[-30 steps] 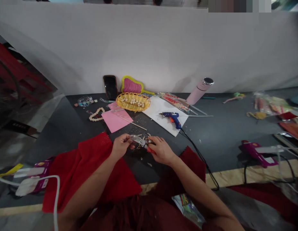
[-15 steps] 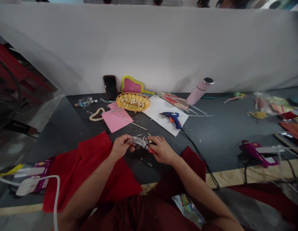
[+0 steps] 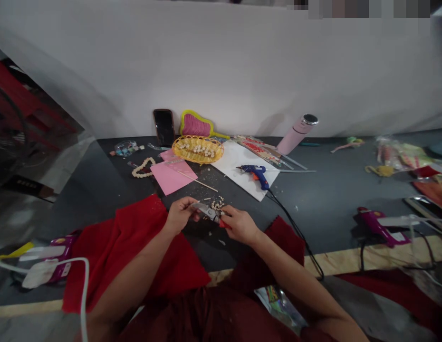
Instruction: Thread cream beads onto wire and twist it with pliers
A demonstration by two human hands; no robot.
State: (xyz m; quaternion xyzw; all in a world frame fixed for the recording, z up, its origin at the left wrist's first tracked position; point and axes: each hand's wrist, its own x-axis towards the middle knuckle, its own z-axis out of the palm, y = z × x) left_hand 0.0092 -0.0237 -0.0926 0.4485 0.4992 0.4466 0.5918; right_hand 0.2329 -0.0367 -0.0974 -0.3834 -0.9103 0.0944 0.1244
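My right hand (image 3: pixel 239 225) is closed around the red handles of a pair of scissors (image 3: pixel 209 212), whose grey blades point left. My left hand (image 3: pixel 180 215) is closed in a pinch at the blade tips; what it holds there is too small to make out. Short pale cut pieces (image 3: pixel 217 203) lie in a little heap just beyond the blades. A thin wooden stick (image 3: pixel 203 184) and pink paper sheets (image 3: pixel 174 177) lie farther off. Past them stands a yellow woven basket (image 3: pixel 197 156) with pale pieces in it.
A blue glue gun (image 3: pixel 254 173) rests on a white board (image 3: pixel 235 164), its black cord running toward the front edge. Red cloth (image 3: pixel 131 237) lies under my left forearm. A pink flask (image 3: pixel 297 135), a phone (image 3: pixel 164 127) and a purple glue gun (image 3: pixel 383 228) are also on the table.
The fingers of my right hand have drawn in closer around the scissor handles, and more of the pale heap shows behind the blades. My left hand has barely moved.
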